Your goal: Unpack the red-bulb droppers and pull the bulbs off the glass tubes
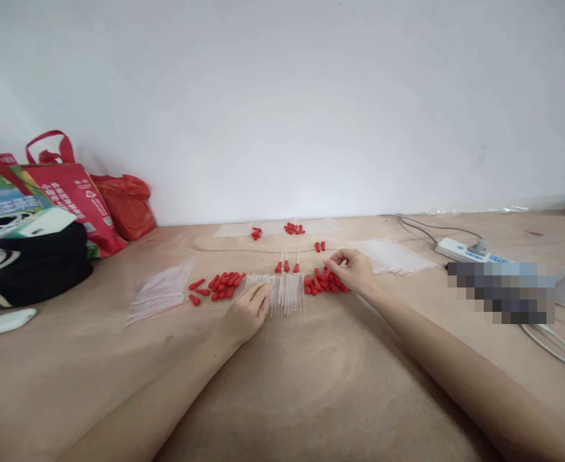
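A row of clear thin tubes (282, 292) lies on the tan table (311, 385) in front of me. My left hand (248, 311) rests on the left part of that row, fingers curled on the tubes. Red rubber caps lie in a pile (222, 285) left of the tubes and in another pile (323, 282) to the right. My right hand (352, 269) hovers over the right pile, thumb and fingers pinched; what they hold is too small to name. Three capped tubes (287, 264) lie just behind the row.
Clear small bags lie at the left (160, 292) and right (391, 255). More red caps (295, 228) sit near the wall. Red shopping bags (78, 192) and a black bag (27, 266) stand far left. A white power strip (470, 251) with cables lies at right.
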Demonstrator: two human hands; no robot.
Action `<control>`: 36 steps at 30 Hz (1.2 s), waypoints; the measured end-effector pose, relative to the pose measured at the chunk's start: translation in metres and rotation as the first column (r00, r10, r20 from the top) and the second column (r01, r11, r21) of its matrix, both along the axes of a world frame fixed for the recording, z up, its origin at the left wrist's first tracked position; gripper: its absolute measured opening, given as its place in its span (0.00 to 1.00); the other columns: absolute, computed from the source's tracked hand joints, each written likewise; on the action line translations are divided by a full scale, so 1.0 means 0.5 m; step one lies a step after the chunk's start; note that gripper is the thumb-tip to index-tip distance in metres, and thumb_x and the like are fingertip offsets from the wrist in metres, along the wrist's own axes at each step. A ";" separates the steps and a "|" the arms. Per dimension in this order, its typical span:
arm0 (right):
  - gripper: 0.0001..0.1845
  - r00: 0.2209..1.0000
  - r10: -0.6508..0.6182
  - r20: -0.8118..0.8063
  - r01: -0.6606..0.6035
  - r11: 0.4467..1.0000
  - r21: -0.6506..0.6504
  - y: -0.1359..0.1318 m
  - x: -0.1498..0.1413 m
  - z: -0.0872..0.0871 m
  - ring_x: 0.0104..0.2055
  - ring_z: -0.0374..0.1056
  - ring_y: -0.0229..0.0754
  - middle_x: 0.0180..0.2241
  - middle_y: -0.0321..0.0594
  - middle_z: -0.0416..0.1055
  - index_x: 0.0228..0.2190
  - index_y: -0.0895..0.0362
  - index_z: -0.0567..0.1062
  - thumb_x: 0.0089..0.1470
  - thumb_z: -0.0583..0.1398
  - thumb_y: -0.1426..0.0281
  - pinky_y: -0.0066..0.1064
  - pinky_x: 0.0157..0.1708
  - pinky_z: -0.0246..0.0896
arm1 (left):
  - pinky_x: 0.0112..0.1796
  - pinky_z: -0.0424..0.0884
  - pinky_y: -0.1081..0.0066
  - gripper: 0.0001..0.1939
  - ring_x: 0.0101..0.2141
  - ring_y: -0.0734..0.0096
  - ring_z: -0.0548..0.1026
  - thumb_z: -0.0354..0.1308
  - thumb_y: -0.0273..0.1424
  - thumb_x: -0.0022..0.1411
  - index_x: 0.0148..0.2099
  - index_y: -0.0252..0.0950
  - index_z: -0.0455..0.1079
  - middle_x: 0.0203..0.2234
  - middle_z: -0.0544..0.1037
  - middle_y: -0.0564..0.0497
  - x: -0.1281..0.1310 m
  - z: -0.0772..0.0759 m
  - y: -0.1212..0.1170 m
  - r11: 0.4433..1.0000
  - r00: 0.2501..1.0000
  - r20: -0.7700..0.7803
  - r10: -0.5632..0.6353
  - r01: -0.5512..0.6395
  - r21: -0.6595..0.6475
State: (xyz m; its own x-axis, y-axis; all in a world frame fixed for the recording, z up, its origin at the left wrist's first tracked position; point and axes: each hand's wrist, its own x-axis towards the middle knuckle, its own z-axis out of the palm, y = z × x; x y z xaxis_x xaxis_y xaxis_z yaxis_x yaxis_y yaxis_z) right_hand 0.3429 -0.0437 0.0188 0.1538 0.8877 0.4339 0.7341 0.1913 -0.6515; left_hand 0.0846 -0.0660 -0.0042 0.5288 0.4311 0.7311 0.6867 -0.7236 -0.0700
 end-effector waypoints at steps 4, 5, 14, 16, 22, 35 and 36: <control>0.09 0.993 0.043 0.113 -0.052 0.996 0.071 -0.002 -0.031 0.001 0.35 0.63 0.40 0.26 0.34 0.72 0.22 0.54 0.71 0.45 0.57 0.62 0.33 0.38 0.47 | 0.36 0.71 0.71 0.10 0.34 0.71 0.72 0.45 0.22 0.58 0.38 0.32 0.66 0.32 0.73 0.46 -0.003 0.000 -0.003 0.997 0.998 -0.005 -0.067 0.067 -0.048; 0.09 0.987 0.046 0.156 -0.059 0.995 0.080 -0.005 -0.039 0.002 0.36 0.63 0.41 0.26 0.35 0.72 0.22 0.54 0.72 0.46 0.57 0.63 0.34 0.39 0.46 | 0.36 0.71 0.71 0.10 0.33 0.71 0.72 0.45 0.22 0.58 0.38 0.33 0.66 0.32 0.73 0.47 -0.003 0.001 -0.003 0.996 0.997 -0.002 -0.076 0.076 -0.054; 0.17 0.935 0.076 0.346 -0.049 0.995 -0.086 -0.014 -0.064 0.024 0.37 0.62 0.43 0.27 0.37 0.72 0.21 0.53 0.74 0.48 0.54 0.55 0.38 0.40 0.43 | 0.38 0.69 0.66 0.13 0.36 0.67 0.71 0.53 0.33 0.55 0.42 0.33 0.67 0.35 0.73 0.46 -0.011 0.014 -0.019 0.973 0.992 -0.039 -0.119 0.108 -0.203; 0.15 0.931 0.042 0.362 0.018 0.987 -0.161 0.001 -0.073 0.036 0.38 0.63 0.43 0.29 0.38 0.72 0.23 0.53 0.74 0.49 0.52 0.59 0.39 0.41 0.44 | 0.39 0.67 0.63 0.16 0.37 0.65 0.71 0.55 0.36 0.53 0.43 0.33 0.67 0.36 0.73 0.45 -0.014 0.017 -0.022 0.973 0.993 -0.050 -0.106 0.093 -0.210; 0.10 0.906 0.096 0.412 0.132 0.861 -0.491 0.082 -0.119 0.064 0.36 0.66 0.47 0.29 0.44 0.72 0.26 0.57 0.74 0.42 0.57 0.65 0.43 0.43 0.48 | 0.42 0.62 0.58 0.22 0.40 0.60 0.69 0.55 0.44 0.50 0.45 0.37 0.67 0.39 0.73 0.46 -0.032 0.032 -0.026 0.981 0.990 -0.138 -0.010 -0.018 -0.195; 0.11 0.928 0.104 0.359 0.141 0.792 -0.595 0.117 -0.150 0.071 0.30 0.68 0.47 0.24 0.44 0.71 0.24 0.59 0.73 0.36 0.60 0.64 0.36 0.32 0.57 | 0.44 0.57 0.57 0.23 0.41 0.59 0.68 0.53 0.48 0.51 0.44 0.38 0.68 0.39 0.73 0.46 -0.041 0.032 -0.011 0.982 0.977 -0.182 0.110 -0.135 -0.130; 0.11 0.929 0.099 0.357 0.133 0.810 -0.571 0.108 -0.144 0.079 0.29 0.67 0.45 0.25 0.44 0.71 0.24 0.60 0.73 0.38 0.59 0.64 0.33 0.30 0.56 | 0.44 0.57 0.57 0.24 0.41 0.58 0.68 0.53 0.48 0.51 0.44 0.38 0.68 0.39 0.73 0.46 -0.041 0.033 -0.012 0.983 0.977 -0.180 0.110 -0.134 -0.127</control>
State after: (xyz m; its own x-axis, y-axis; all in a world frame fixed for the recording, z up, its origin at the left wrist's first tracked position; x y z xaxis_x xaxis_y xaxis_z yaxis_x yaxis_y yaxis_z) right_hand 0.2710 0.0103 0.0584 0.1106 0.9852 -0.1311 0.9328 -0.1484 -0.3285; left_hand 0.0642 -0.0721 0.0121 0.5780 0.5902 0.5636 0.7570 -0.6457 -0.1002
